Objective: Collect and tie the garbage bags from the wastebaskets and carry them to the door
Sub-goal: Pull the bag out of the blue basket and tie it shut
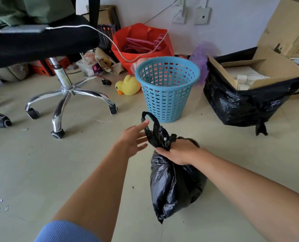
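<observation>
A full black garbage bag [173,186] hangs just above the floor in the middle of the view. My right hand [180,151] grips its gathered neck from the right. One bag handle loop [149,119] sticks up above the neck. My left hand [134,138] is spread with straight fingers, its fingertips touching that loop. A blue plastic wastebasket [166,98] with a perforated wall stands on the floor behind the bag, with no liner inside.
A black office chair with a chrome base [66,91] stands at the left. A yellow toy duck [127,85] lies beside the basket. A red bag [141,44] sits against the wall. A cardboard box in a black bag [246,102] is at the right.
</observation>
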Demonstrator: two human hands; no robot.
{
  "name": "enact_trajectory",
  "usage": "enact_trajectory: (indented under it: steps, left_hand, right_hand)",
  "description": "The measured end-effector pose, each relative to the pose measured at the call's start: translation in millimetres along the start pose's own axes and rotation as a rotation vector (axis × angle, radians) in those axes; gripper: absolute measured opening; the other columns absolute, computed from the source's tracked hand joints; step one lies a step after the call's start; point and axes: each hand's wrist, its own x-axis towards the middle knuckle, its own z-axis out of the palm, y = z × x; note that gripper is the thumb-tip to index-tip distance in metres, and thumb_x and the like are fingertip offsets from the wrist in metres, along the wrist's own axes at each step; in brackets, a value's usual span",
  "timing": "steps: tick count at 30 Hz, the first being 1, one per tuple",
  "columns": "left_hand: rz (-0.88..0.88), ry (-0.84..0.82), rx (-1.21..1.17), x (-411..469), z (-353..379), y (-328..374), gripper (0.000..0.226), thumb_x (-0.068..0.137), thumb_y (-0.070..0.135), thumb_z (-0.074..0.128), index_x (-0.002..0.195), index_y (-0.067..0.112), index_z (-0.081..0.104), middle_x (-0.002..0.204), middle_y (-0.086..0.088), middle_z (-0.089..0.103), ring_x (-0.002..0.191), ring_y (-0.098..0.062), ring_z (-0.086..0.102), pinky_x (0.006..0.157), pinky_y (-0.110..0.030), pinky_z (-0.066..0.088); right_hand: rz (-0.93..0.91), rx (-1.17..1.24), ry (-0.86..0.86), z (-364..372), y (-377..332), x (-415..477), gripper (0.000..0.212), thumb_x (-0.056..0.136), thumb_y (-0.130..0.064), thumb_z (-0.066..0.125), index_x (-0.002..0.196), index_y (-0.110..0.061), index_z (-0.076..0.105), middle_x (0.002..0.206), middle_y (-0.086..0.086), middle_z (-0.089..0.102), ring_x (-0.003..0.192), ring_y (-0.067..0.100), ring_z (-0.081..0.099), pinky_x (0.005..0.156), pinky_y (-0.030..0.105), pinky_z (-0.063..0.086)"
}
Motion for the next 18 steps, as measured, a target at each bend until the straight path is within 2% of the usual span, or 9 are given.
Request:
enact_trajectory:
  steps: [2,3,5,7,8,10,12,15,18]
  left_hand:
    - [0.04,0.014,-0.167,3.2,0.7,3.2,0.015,0.088,0.026,0.065,0.086,0.014,0.056,0.054,0.002,0.059,0.065,-0.015,0.059,0.072,-0.032,0.045]
    - [0.07,0.054,-0.278,5.5,-1.8,5.3,0.011,0.091,0.018,0.06,0.083,0.013,0.055,0.042,0.004,0.047,0.052,-0.014,0.052,0.066,-0.031,0.044]
    - [0.103,0.154,-0.478,10.7,-13.5,8.8,0.01,0.093,0.007,0.052,0.084,0.007,0.056,0.034,0.003,0.033,0.038,-0.013,0.039,0.057,-0.029,0.042]
    - [0.107,0.245,-0.515,11.6,-22.5,2.7,0.008,0.092,0.005,0.051,0.086,0.005,0.057,0.037,0.002,0.035,0.041,-0.015,0.039,0.056,-0.029,0.044]
    - [0.103,0.283,-0.478,10.5,-23.4,-3.1,0.007,0.091,0.006,0.052,0.087,0.006,0.057,0.042,0.0,0.039,0.045,-0.016,0.042,0.056,-0.03,0.045]
    - [0.107,0.365,-0.372,9.3,-20.6,-13.9,0.007,0.092,0.013,0.051,0.089,0.009,0.056,0.057,-0.004,0.049,0.054,-0.017,0.05,0.059,-0.031,0.048]
    - [0.109,0.391,-0.322,8.8,-17.2,-19.9,0.012,0.093,0.019,0.046,0.09,0.01,0.054,0.071,-0.009,0.056,0.064,-0.021,0.055,0.062,-0.033,0.051]
    - [0.08,0.217,-0.267,5.6,-7.6,-19.6,0.014,0.09,0.017,0.04,0.083,0.011,0.051,0.078,-0.012,0.062,0.073,-0.026,0.06,0.069,-0.035,0.049]
    - [0.074,-0.061,0.076,-1.2,15.1,-21.8,0.008,0.085,0.016,0.055,0.08,0.011,0.06,0.078,-0.008,0.069,0.078,-0.023,0.064,0.07,-0.03,0.049]
  right_hand:
    - [-0.001,0.064,-0.026,1.7,-0.7,-2.4,0.069,0.096,-0.066,0.021,0.131,-0.018,0.057,0.126,0.009,0.063,0.116,0.03,0.057,0.094,0.037,0.045]
    - [0.025,0.144,-0.036,1.5,1.3,-4.0,0.068,0.097,-0.064,0.023,0.125,-0.014,0.06,0.122,0.011,0.064,0.112,0.03,0.058,0.09,0.035,0.045]
    - [0.107,0.413,0.029,2.0,11.2,-4.0,0.066,0.097,-0.062,0.029,0.12,-0.011,0.062,0.118,0.013,0.065,0.111,0.029,0.059,0.089,0.033,0.044]
    - [0.191,0.682,0.158,1.2,25.1,3.2,0.055,0.098,-0.058,0.036,0.116,-0.013,0.062,0.11,0.01,0.064,0.107,0.027,0.06,0.09,0.033,0.044]
    - [0.221,0.77,0.182,0.7,31.8,8.4,0.046,0.098,-0.054,0.04,0.107,-0.015,0.063,0.098,0.007,0.063,0.094,0.025,0.062,0.084,0.033,0.046]
    - [0.296,0.886,0.122,-1.8,38.3,14.6,0.031,0.099,-0.044,0.046,0.089,-0.017,0.056,0.075,0.003,0.056,0.064,0.016,0.054,0.062,0.029,0.044]
    - [0.401,1.044,0.046,-4.2,40.9,14.5,0.025,0.098,-0.037,0.051,0.082,-0.017,0.054,0.065,0.001,0.052,0.053,0.012,0.045,0.05,0.024,0.036]
    - [0.479,1.35,-0.08,-6.4,48.8,12.2,0.025,0.098,-0.035,0.052,0.078,-0.021,0.055,0.05,-0.004,0.047,0.047,0.01,0.041,0.049,0.024,0.032]
    - [0.406,1.542,-0.217,-15.9,52.3,12.0,0.031,0.098,-0.045,0.047,0.087,-0.021,0.062,0.052,-0.005,0.05,0.054,0.011,0.046,0.055,0.025,0.039]
